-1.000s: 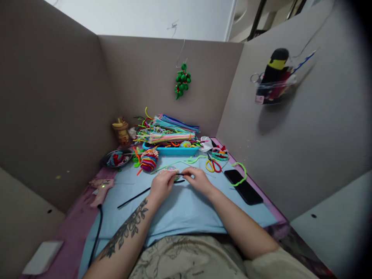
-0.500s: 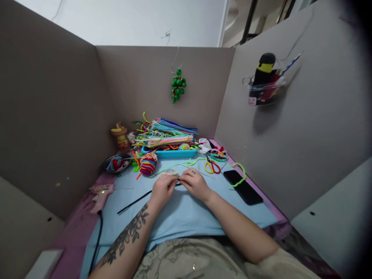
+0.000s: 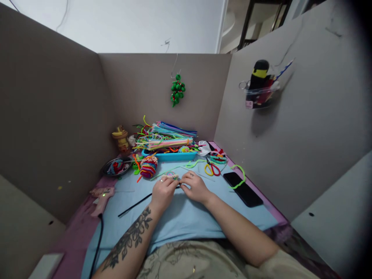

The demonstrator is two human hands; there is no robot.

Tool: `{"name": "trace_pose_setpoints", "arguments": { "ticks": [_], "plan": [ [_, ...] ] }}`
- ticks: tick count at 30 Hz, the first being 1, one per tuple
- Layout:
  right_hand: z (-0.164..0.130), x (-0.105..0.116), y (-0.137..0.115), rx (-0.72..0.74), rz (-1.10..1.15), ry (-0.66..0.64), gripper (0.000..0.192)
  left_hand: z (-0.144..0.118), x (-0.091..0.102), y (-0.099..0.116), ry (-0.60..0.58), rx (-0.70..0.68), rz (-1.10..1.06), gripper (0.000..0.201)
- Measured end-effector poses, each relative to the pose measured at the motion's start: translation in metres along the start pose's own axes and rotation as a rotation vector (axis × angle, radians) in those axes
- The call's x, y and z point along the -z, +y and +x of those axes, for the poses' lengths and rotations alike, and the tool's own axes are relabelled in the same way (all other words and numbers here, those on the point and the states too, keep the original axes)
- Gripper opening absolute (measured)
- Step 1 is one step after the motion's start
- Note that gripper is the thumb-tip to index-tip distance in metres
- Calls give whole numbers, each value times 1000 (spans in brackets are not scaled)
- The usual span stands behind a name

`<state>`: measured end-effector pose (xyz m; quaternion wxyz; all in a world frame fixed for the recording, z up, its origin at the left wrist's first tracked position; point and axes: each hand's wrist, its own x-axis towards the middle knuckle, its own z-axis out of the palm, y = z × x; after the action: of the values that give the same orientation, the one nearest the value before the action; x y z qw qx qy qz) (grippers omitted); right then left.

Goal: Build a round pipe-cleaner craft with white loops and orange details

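Note:
A long black pipe cleaner [image 3: 136, 204] slants over the blue cloth [image 3: 174, 221], its upper end running in between my two hands. My left hand [image 3: 164, 190] pinches it near that end. My right hand [image 3: 195, 187] is closed at the tip, thumb and forefinger together on the same black end; the exact grip is partly hidden. Just beyond my left fingers lies a small pastel coiled piece [image 3: 171, 175], partly covered by them. Past it on the left sits a striped multicoloured bundle [image 3: 148, 166].
A blue tray [image 3: 171, 156] heaped with pipe cleaners stands at the back. Scissors [image 3: 212, 169] and a black phone [image 3: 243, 190] lie to the right. On the left are a pink glue gun [image 3: 102, 198] with its cord and a dark bowl [image 3: 104, 169]. Grey panels enclose three sides.
The view has tilted up slightly. Both hands stay close together at the black pipe cleaner's end, with their fingers shifted a little; the things around them lie as before.

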<state>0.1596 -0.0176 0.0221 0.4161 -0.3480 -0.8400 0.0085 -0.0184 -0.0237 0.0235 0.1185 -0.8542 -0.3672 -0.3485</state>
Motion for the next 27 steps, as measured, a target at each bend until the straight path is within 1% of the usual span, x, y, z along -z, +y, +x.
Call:
{"name": "trace_pose_setpoints", "arguments": {
  "ticks": [3,5,8,10,13,15,19,22,23,24,25,27],
  "plan": [
    [-1,-4,2,-18,-27,5,9,1,0,1,-6,14,-23,23],
    [-1,-6,4,-29,-15,23,6,1,0,1,24,50,-69,22],
    [1,-6,7,-61,46,93,4,2,0,1,95,144,-135,22],
    [3,-4,7,-109,119,147,5,2,-1,1,116,188,-182,22],
    [7,-1,3,-228,275,224,5,2,-2,3,107,209,-272,20],
    [9,-3,1,-325,396,271,5,3,-5,6,96,223,-331,17],
    [10,-19,-2,-507,678,336,7,4,-9,15,77,245,-429,15],
    [10,-29,-1,-600,895,321,11,5,-10,16,84,249,-453,15],
    [10,-30,-1,-598,903,298,12,5,-10,15,83,252,-449,15],
    [10,-28,1,-574,859,270,11,5,-10,14,79,256,-443,15],
    [10,-26,2,-528,772,247,10,5,-9,12,75,261,-435,15],
    [9,-18,5,-384,530,224,10,4,-9,9,66,270,-416,15]
  ]
}}
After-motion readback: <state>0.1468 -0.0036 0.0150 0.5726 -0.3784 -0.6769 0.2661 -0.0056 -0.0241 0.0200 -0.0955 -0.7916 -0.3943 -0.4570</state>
